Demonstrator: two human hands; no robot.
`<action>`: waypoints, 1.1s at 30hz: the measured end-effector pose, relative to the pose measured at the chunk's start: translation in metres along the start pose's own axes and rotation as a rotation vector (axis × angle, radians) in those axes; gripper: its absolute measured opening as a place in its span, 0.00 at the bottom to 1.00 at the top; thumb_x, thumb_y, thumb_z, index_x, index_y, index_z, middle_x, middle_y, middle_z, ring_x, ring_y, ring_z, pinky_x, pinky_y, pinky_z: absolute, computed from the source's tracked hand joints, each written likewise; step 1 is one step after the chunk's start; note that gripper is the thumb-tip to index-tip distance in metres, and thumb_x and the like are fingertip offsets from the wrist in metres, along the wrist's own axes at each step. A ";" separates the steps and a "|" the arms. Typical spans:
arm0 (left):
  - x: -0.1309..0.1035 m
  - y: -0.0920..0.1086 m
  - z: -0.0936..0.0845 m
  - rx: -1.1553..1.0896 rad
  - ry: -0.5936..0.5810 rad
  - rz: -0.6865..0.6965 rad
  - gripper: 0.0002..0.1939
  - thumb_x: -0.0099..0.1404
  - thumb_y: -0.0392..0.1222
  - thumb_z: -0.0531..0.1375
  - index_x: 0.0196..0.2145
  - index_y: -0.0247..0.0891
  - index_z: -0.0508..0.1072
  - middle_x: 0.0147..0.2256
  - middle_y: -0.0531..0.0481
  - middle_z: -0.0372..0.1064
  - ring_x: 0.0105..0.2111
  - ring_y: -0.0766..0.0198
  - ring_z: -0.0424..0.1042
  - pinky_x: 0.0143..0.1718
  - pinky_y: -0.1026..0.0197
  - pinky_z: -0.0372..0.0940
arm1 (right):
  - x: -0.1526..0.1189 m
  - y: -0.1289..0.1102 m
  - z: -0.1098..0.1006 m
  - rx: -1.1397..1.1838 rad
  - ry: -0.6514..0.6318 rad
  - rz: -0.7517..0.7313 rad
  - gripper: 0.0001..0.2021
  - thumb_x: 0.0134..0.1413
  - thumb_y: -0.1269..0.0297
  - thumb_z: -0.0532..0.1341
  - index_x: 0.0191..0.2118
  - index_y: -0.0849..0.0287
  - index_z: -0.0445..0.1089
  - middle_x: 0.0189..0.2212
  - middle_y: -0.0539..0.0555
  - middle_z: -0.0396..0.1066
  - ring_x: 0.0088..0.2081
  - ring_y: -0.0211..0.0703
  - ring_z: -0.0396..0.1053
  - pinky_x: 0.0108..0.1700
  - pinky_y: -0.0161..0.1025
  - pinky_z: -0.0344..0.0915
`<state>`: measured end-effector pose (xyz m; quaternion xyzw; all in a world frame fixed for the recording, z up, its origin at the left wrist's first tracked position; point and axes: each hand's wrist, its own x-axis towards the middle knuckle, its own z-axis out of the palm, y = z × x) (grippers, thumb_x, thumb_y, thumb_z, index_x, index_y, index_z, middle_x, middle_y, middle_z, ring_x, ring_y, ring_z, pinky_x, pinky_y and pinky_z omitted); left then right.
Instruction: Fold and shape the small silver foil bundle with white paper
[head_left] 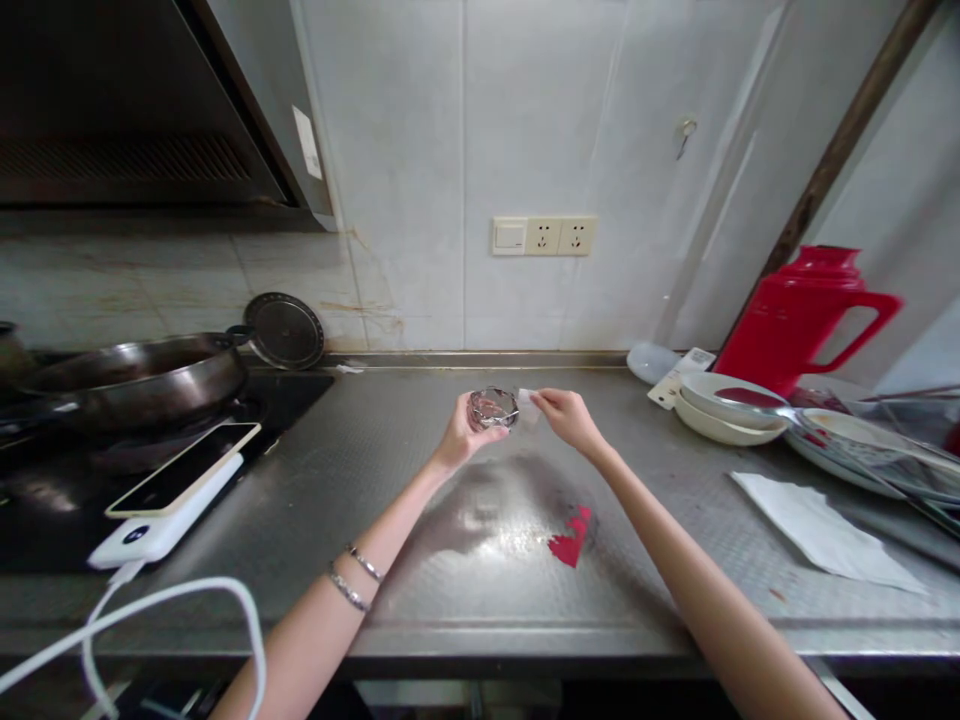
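My left hand (466,436) is wrapped around a small round clear glass container (493,408) with a dark, uneven-looking rim, and tilts its opening toward me. Close to its right side, my right hand (568,415) pinches a small whitish, partly see-through piece (528,402); whether it is tissue, film or a label I cannot tell. This piece lies at the glass's edge, and contact between them is unclear. Below the hands, a torn red scrap (571,537) lies on the metal counter (480,590).
At left, a phone (184,470) rests on a white power bank (161,525) with a cable, beside a pan (142,375) on the stove. To the right are stacked bowls (727,410), a red thermos (795,315) and a folded white tissue (829,530). Tiled wall behind.
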<state>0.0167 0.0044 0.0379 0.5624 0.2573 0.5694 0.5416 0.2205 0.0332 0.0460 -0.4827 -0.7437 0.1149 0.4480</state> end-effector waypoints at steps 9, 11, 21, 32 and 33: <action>0.002 -0.001 -0.005 0.042 0.048 0.016 0.33 0.41 0.38 0.72 0.42 0.37 0.62 0.42 0.45 0.64 0.47 0.55 0.65 0.51 0.49 0.60 | -0.025 0.012 0.052 0.349 -0.409 0.188 0.20 0.47 0.48 0.59 0.28 0.64 0.74 0.19 0.50 0.67 0.23 0.38 0.62 0.27 0.35 0.59; 0.001 -0.003 -0.004 0.047 0.038 0.008 0.33 0.41 0.38 0.72 0.43 0.37 0.62 0.43 0.45 0.63 0.48 0.54 0.64 0.51 0.49 0.60 | -0.025 0.009 0.054 0.269 -0.367 0.135 0.17 0.48 0.52 0.60 0.30 0.63 0.75 0.22 0.51 0.71 0.26 0.40 0.65 0.31 0.36 0.61; 0.001 -0.010 -0.007 0.080 -0.054 -0.015 0.34 0.43 0.41 0.73 0.45 0.37 0.61 0.45 0.44 0.64 0.48 0.54 0.66 0.52 0.48 0.60 | -0.007 -0.009 -0.014 0.408 -0.445 0.059 0.30 0.45 0.58 0.66 0.57 0.54 0.64 0.50 0.56 0.69 0.48 0.47 0.66 0.46 0.42 0.65; 0.003 -0.021 -0.008 0.125 -0.173 -0.058 0.40 0.42 0.49 0.73 0.50 0.37 0.62 0.52 0.38 0.65 0.53 0.49 0.65 0.57 0.47 0.57 | 0.003 -0.020 -0.019 0.149 -0.455 -0.101 0.33 0.36 0.53 0.72 0.52 0.58 0.69 0.47 0.58 0.70 0.46 0.50 0.67 0.39 0.40 0.65; 0.004 -0.021 -0.007 0.162 -0.186 -0.065 0.42 0.41 0.49 0.73 0.51 0.36 0.62 0.53 0.37 0.64 0.54 0.49 0.64 0.58 0.47 0.56 | 0.002 -0.019 -0.022 0.136 -0.453 -0.107 0.33 0.35 0.53 0.72 0.51 0.58 0.69 0.47 0.58 0.71 0.46 0.50 0.67 0.40 0.40 0.65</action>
